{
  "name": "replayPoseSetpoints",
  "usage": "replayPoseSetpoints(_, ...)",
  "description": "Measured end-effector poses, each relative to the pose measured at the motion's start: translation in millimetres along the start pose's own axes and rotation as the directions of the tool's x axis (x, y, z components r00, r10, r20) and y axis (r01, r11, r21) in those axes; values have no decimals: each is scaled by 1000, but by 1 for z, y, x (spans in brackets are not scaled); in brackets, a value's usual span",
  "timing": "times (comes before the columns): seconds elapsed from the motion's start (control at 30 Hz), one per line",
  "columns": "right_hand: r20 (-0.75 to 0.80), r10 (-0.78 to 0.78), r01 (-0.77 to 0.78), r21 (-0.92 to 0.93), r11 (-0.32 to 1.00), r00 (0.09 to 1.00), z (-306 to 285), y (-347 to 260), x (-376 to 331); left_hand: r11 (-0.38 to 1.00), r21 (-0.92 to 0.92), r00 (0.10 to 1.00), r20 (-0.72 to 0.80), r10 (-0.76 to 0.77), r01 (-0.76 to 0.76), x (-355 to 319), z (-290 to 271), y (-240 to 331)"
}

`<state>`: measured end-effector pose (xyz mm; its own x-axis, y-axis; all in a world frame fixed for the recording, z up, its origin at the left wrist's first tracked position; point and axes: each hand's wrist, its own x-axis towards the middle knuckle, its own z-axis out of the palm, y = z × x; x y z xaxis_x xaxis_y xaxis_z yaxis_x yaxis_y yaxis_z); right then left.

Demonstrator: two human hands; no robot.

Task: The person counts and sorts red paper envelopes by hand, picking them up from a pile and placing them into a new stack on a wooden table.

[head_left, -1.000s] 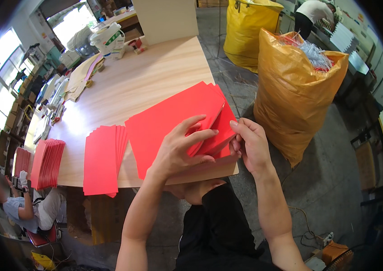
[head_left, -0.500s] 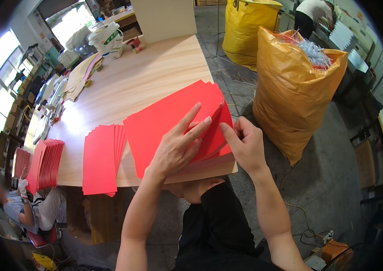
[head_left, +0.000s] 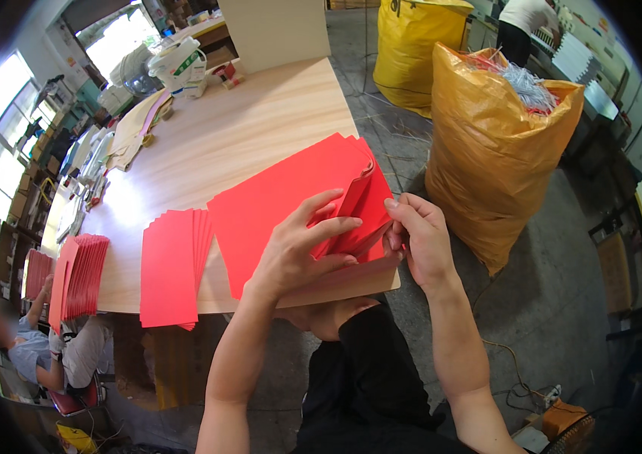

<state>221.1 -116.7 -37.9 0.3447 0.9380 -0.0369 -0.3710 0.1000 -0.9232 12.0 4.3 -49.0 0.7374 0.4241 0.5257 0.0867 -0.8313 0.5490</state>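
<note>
A stack of large red paper sheets lies fanned at the near right corner of the table. Its right edge is curled up and over to the left, with a rolled fold near the top. My left hand rests on the stack, open, fingers apart against the raised flap. At the right edge of the stack, my right hand is closed, thumb and forefinger pinching the edge of a red sheet. Left of the stack, narrower folded red papers lie overlapped in a pile.
More red folded papers stand bundled at the table's left end, where a seated person handles them. A white bucket and tape rolls sit at the back of the wooden table. Orange and yellow sacks stand right.
The right-hand flap of the stack is lifted and curled further. My right hand has shifted slightly right and down; my left fingers have bent lower. The seated person's arm has moved.
</note>
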Motion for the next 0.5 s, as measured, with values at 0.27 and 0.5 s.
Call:
replayPoseSetpoints(0.27, 34, -738, 425, -835, 349, 674, -8, 23, -20, 1000, -24, 1000, -10, 5, -5, 0, 1, -1)
replayPoseSetpoints(0.5, 500, -378, 609, -746, 269, 779, -12, 37, -30, 931, 305, 973, 170, 155, -202, 2, 0, 11)
